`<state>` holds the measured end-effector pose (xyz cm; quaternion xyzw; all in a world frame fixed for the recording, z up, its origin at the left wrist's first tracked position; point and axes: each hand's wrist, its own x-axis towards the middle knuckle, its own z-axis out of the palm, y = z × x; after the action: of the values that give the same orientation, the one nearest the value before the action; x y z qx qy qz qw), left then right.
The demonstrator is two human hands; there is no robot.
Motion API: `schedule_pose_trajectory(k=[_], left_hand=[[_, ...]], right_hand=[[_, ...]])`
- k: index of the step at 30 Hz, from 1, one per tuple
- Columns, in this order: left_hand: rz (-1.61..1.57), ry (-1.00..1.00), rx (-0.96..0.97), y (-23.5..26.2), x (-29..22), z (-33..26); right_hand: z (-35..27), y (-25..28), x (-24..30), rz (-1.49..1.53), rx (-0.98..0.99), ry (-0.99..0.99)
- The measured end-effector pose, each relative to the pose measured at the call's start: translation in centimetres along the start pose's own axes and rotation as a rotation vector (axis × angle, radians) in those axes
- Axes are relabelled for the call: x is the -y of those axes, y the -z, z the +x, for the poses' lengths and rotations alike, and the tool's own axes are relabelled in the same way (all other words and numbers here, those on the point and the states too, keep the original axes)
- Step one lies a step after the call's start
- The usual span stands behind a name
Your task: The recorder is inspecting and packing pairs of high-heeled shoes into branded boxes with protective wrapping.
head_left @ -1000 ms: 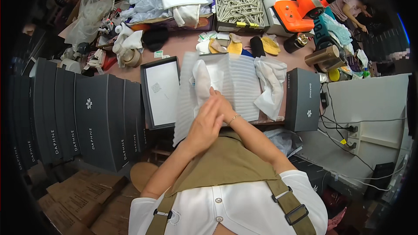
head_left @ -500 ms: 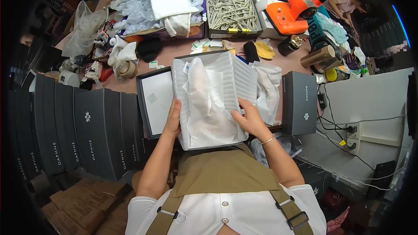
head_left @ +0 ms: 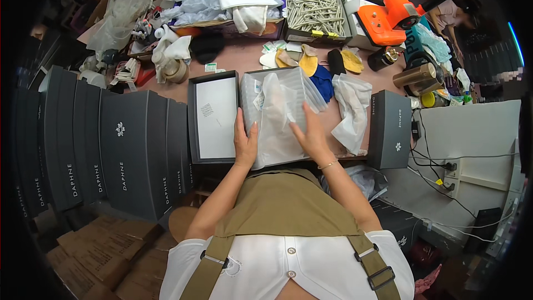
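A shoebox lined with translucent wrapping paper [head_left: 251, 158] sits before me at the table's near edge. Inside it lies a shoe-shaped bundle in thin white paper [head_left: 273, 105]; the shoe itself is mostly veiled. My left hand [head_left: 246, 140] is at the box's left side, fingers straight and thumb apart. Over the right part of the paper, my right hand [head_left: 312, 136] has its fingers spread; whether it presses on the paper I cannot tell. Left of the box is a dark-edged lid or tray with a white inside [head_left: 215, 119]. A second paper-wrapped bundle [head_left: 351, 114] lies to the right.
Grey shoeboxes [head_left: 130, 150] stand in a row at left, and another grey shoebox [head_left: 390, 130] stands right. Behind are a box of pale sticks [head_left: 315, 8], an orange device [head_left: 383, 22], yellow pads [head_left: 308, 62] and a metal flask [head_left: 413, 76]. Cables hang along the right wall.
The lined box has gone from a tilted hold between both hands to lying lower beside the lid. Both hands have loosened, fingers extended. The whole view has shifted slightly.
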<state>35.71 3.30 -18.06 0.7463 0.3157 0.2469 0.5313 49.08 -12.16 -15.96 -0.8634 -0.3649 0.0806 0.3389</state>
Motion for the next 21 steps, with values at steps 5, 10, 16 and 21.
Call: schedule_pose_trajectory(k=[5,10,16,21], left_hand=[[-0.13,-0.025,0.115,1.4,-1.8,1.0],[-0.558,0.319,0.192,5.1,-5.2,4.8],[-1.242,0.71,-0.075,5.1,-9.5,5.2],[-1.298,0.686,-0.033,5.8,-2.3,6.2]], right_hand=[[0.9,-5.7,-0.1,-0.003,0.121,-0.141],[1.7,1.6,7.9,-0.022,0.217,0.264],[2.8,4.2,11.4,-0.398,-0.086,0.542],[-2.3,1.5,14.4,0.201,0.257,0.727]])
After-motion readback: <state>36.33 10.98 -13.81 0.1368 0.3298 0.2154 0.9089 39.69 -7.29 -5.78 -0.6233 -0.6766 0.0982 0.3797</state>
